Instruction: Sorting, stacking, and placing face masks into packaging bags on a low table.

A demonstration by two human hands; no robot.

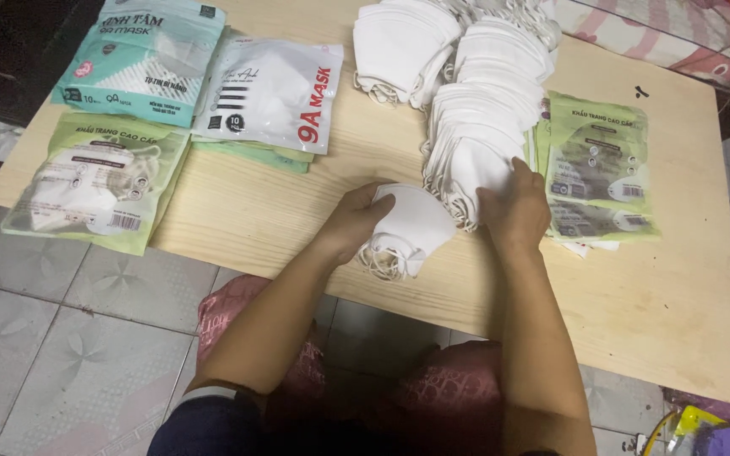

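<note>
L hand (355, 221) grips small bundle of white folded face masks (407, 232) | R hand (513, 211) pinches near end of long white mask row (479, 127) | green flat pouches (597, 165) right, most masks unbagged

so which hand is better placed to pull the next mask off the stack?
Right, probably. The right hand already rests on the near end of the mask stack, while the left hand is full with a small bundle of masks.
</note>
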